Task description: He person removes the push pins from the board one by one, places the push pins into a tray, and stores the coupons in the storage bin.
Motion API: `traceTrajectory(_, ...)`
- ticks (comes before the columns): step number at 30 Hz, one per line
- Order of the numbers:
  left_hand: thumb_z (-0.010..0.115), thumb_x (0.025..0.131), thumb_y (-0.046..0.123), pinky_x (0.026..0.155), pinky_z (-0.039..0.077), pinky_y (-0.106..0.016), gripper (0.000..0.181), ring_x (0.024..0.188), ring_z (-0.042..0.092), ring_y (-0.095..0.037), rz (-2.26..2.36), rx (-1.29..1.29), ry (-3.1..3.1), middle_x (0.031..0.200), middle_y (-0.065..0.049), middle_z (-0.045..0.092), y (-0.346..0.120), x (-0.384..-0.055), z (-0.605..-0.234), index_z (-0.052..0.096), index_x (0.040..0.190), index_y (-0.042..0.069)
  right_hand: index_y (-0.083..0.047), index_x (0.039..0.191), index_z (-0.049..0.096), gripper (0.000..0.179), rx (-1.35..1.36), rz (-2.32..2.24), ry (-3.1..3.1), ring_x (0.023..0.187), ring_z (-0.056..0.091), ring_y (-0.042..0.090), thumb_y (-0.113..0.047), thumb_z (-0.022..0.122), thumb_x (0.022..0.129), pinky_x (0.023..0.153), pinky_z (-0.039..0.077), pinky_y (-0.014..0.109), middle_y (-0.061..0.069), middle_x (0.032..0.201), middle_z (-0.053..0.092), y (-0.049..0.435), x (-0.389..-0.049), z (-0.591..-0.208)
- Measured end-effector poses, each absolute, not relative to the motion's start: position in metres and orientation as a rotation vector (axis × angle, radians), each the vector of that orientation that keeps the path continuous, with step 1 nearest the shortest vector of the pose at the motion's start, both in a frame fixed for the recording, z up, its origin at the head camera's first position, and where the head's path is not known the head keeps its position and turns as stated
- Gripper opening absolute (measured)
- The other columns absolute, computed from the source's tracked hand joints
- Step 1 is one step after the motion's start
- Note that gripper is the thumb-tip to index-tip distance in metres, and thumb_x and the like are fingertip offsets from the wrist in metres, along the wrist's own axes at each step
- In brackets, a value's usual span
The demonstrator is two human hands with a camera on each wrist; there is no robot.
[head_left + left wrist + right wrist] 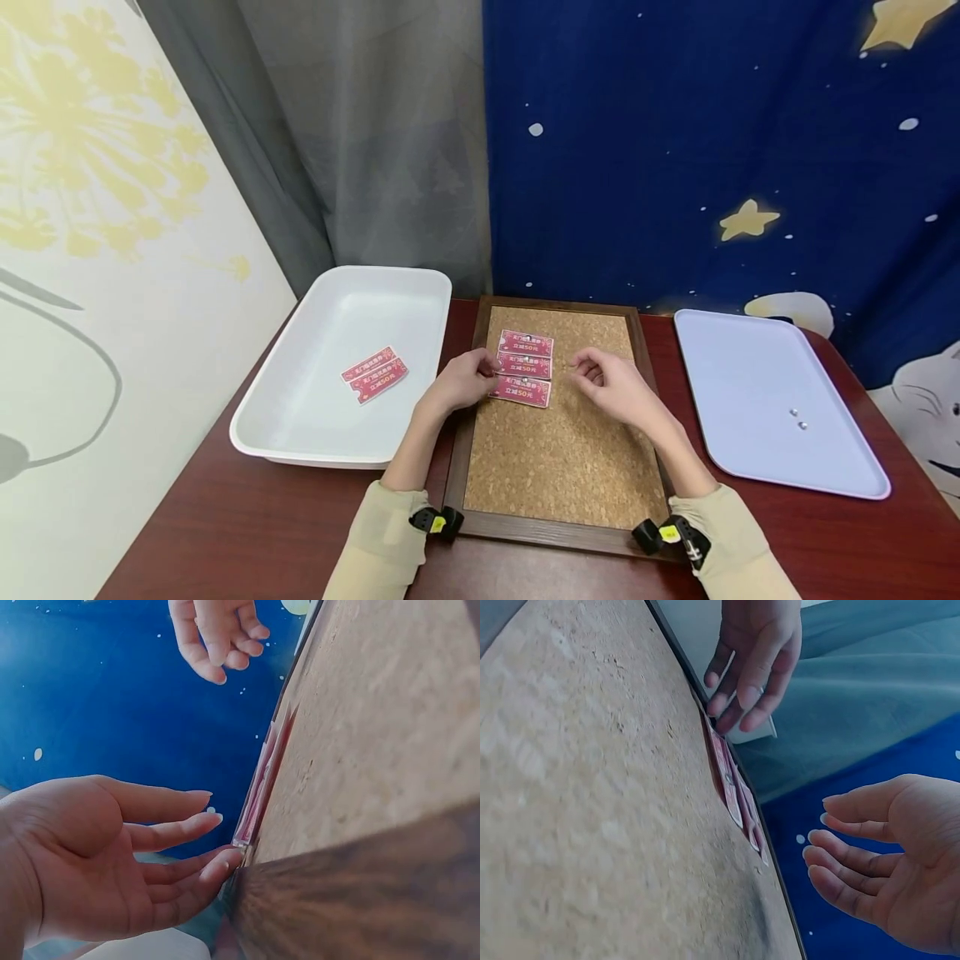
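Left hand [461,381]: fingers slightly spread, tips, as I see them, at left edge of three red coupons [517,366], pinned in column, upper left of corkboard [562,467] | right hand [613,387]: fingers loosely curved, near coupons' right edge | two more coupons [379,379]: white tub [375,308] | two pins [802,426]: lavender tray [750,375]

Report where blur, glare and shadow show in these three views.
Head: middle coupon legible, left wall very bright; left wrist: nearby wooden frame blurred; right wrist: close cork soft, with a dark patch, probably shadow, toward the bottom.
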State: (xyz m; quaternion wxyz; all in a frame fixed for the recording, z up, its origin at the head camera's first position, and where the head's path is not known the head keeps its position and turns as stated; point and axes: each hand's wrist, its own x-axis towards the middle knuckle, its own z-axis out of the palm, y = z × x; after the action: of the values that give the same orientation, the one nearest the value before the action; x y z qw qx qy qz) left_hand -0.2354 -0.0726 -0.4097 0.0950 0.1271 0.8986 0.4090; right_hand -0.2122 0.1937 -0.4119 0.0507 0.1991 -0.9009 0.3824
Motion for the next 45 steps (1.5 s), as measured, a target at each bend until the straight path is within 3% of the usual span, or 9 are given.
traceTrajectory(4, 0.068, 0.092, 0.007, 0.085, 0.049, -0.042, 0.018, 0.092, 0.057, -0.024, 1.226, 0.351, 2.651, 0.101, -0.011, 0.064, -0.071, -0.236, -0.412, 0.066, 0.110, 0.001, 0.003, 0.107, 0.066, 0.015, 0.622, 1.149, -2.764, 0.079, 0.063, 0.015, -0.003, 0.069, 0.093, 0.071, 0.053, 0.029, 0.006, 0.089, 0.067, 0.186, -0.216, -0.413)
traceTrajectory(11, 0.071, 0.090, 0.006, 0.077, 0.049, -0.035, 0.023, 0.086, 0.057, -0.020, 1.251, 0.298, 2.614, 0.095, -0.009, 0.062, -0.071, -0.237, -0.414, 0.063, 0.111, 0.001, 0.001, 0.106, 0.068, 0.016, 0.638, 1.141, -2.826, 0.080, 0.064, 0.016, -0.008, 0.070, 0.093, 0.074, 0.052, 0.033, 0.005, 0.089, 0.068, 0.172, -0.222, -0.413)
traceTrajectory(17, 0.072, 0.090, 0.006, 0.075, 0.049, -0.033, 0.028, 0.085, 0.058, -0.020, 1.254, 0.244, 2.585, 0.094, -0.009, 0.063, -0.071, -0.236, -0.414, 0.060, 0.115, -0.002, 0.000, 0.105, 0.068, 0.014, 0.655, 1.181, -2.855, 0.075, 0.062, 0.013, -0.006, 0.070, 0.093, 0.066, 0.050, 0.029, 0.003, 0.086, 0.068, 0.162, -0.230, -0.421)
traceTrajectory(34, 0.073, 0.091, 0.009, 0.069, 0.043, -0.028, 0.009, 0.076, 0.054, -0.016, 1.141, 0.240, 2.603, 0.084, -0.004, 0.062, -0.069, -0.234, -0.413, 0.067, 0.095, 0.004, 0.000, 0.094, 0.070, 0.006, 0.766, 1.014, -2.881, 0.070, 0.058, 0.009, 0.001, 0.069, 0.089, 0.065, 0.049, 0.028, 0.002, 0.079, 0.067, 0.141, -0.244, -0.432)
traceTrajectory(45, 0.071, 0.089, 0.002, 0.062, 0.041, -0.025, 0.010, 0.069, 0.053, -0.015, 1.184, 0.260, 2.581, 0.078, -0.004, 0.061, -0.065, -0.234, -0.413, 0.066, 0.098, 0.002, -0.003, 0.094, 0.073, 0.009, 0.761, 0.953, -2.879, 0.072, 0.058, 0.011, 0.002, 0.071, 0.087, 0.067, 0.049, 0.030, 0.001, 0.079, 0.065, 0.136, -0.246, -0.428)
